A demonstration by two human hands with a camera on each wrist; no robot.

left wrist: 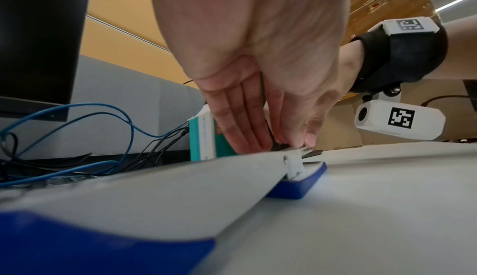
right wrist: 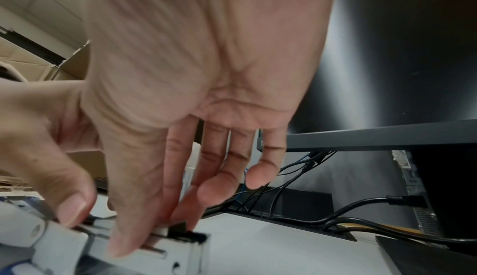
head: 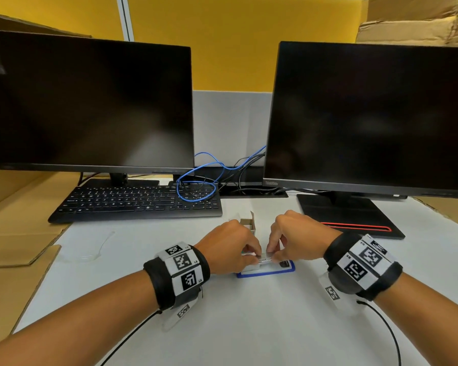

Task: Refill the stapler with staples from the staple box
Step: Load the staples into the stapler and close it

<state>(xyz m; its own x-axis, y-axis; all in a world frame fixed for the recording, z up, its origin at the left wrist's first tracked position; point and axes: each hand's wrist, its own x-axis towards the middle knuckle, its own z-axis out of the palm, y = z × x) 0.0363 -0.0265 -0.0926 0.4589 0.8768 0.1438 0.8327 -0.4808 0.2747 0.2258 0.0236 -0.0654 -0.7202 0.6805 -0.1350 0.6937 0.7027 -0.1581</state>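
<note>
Head view first: we see both hands meeting at the lower centre of the frame, over a blue-and-white stapler (head: 288,269) lying on the white desk (head: 249,313). The left hand (head: 230,247) comes in from the lower left, the right hand (head: 296,236) from the lower right, and between their fingertips sits a thin silvery strip of staples (head: 265,259), right over the stapler's open channel. Both hands are curled and pinching at that strip (thumb and forefinger, as far as we can make out).

Just above the hands, the staple box (head: 249,225) stands with its flap open, touching or very near the knuckles; we cannot tell which.

From the left wrist view, the stapler's white lid (left wrist: 154,189) is swung open toward the camera, and the teal-and-white box (left wrist: 202,136) stands behind the fingers (left wrist: 232,120).

From the right wrist view, the right thumb (right wrist: 129,208) and forefinger press on the metal magazine (right wrist: 178,253) at the bottom of the frame.

Across the top, two dark monitors (head: 90,101), a black keyboard (head: 135,202) at middle left, and a blue cable (head: 204,178) looped between them.
</note>
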